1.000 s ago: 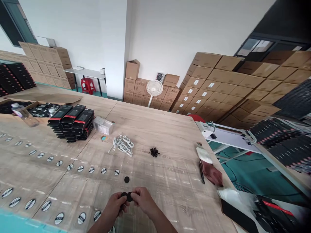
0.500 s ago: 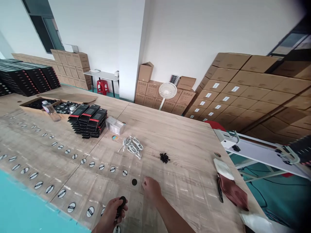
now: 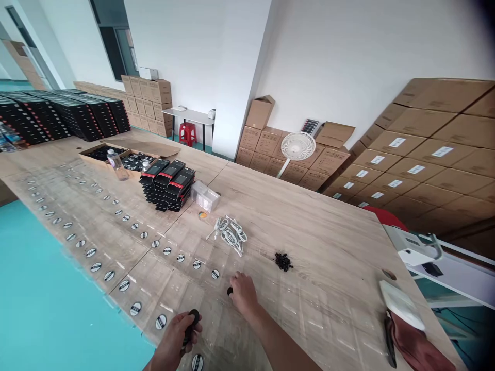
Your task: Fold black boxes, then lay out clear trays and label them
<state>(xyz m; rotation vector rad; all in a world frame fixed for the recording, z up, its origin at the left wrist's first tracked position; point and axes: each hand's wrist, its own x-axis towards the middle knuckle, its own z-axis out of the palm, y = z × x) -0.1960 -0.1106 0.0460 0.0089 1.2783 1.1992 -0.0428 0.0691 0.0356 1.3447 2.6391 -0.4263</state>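
My left hand (image 3: 174,335) is closed around a small stack of black discs (image 3: 194,315) above the near part of the table. My right hand (image 3: 244,293) rests low over the tabletop, its fingers closed at a single black disc (image 3: 230,291), partly hidden by them. That disc lies at the right end of a row of round discs with black-and-white labels (image 3: 215,274). Another labelled row runs along the near edge, with one disc (image 3: 197,362) just below my left hand. Clear plastic film or pouches (image 3: 174,281) lie flat beneath the rows.
Beyond my hands lie a pile of small black parts (image 3: 283,262) and white cables (image 3: 232,236). Black boxes (image 3: 170,188), a clear plastic box (image 3: 204,196), a bottle (image 3: 118,166) and a parts carton (image 3: 91,158) stand farther left. A brown cloth (image 3: 413,342) lies at right.
My view has turned left. My right hand has shifted onto the black disc that lay beside it. My left hand still holds its stack.
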